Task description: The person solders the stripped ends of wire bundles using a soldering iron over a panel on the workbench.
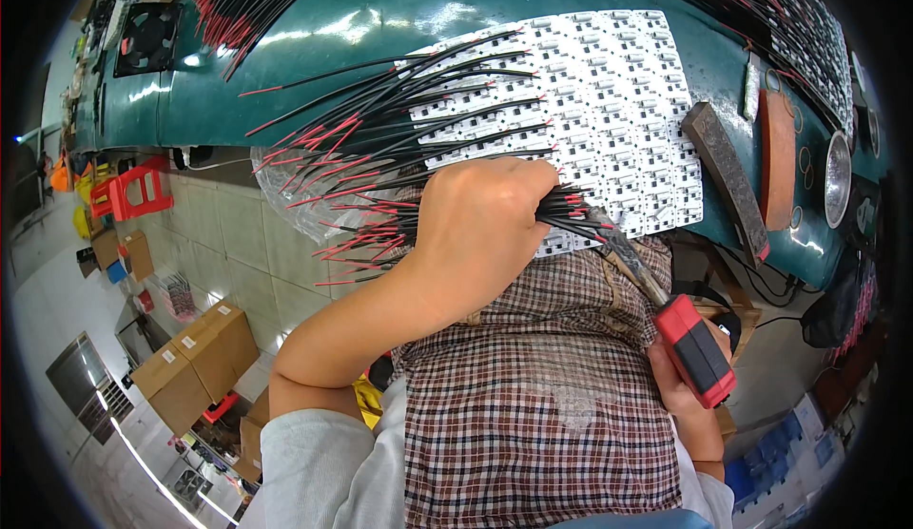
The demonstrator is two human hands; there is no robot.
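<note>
My left hand (485,211) is closed round a bundle of black wires (563,208) at the near edge of the white circuit board panel (618,111). The wires' red ends fan out to the left, past my wrist. More black wires (475,101) lie across the panel's left part, and small components cover the panel in rows. In my right hand (677,382), low at the right, is a soldering iron (694,350) with a red and black handle. Its tip reaches up to the wire ends beside my left fingers; whether they touch I cannot tell.
The panel lies on a green table (342,25). At its right are a dark bar (725,173), a brown block (777,163) and a metal bowl (837,179). Another wire bundle (252,1) and a black fan (147,39) lie at the far left. Cardboard boxes (195,363) stand on the floor.
</note>
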